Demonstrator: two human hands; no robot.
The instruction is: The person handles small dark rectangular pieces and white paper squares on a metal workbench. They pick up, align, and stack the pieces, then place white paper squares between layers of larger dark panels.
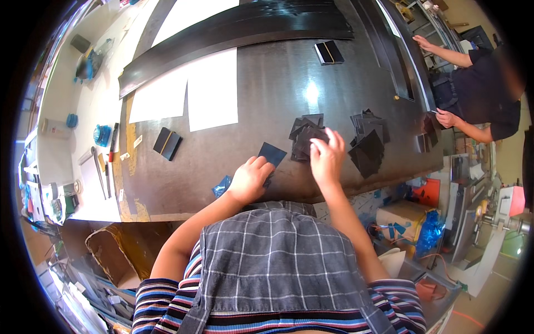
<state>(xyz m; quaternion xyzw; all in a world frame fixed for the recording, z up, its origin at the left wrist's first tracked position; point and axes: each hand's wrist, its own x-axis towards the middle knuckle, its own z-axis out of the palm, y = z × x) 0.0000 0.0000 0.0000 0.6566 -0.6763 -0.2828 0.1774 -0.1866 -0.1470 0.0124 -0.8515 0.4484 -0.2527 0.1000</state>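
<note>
My left hand (251, 181) is closed with its fingers curled over a dark square sheet (273, 153) near the table's front edge. A crumpled bit of blue film (222, 186) lies beside that wrist. At a loose pile of thin dark squares (305, 135), my right hand (328, 156) pinches the edge of one piece; its fingertips partly cover it. Right of this hand spreads a second untidy pile of dark squares (367, 150). Two banded stacks sit apart from the piles: one stack (167, 143) at the left, another stack (329, 53) farther back.
Long dark strips (239, 33) cross the far side of the dark table (222, 150), by white sheets (213, 92). A red pen (113, 142) lies at the left. Across the right edge, a co-worker (473, 89) rests both hands near a long strip. A cardboard box (400, 220) stands below right.
</note>
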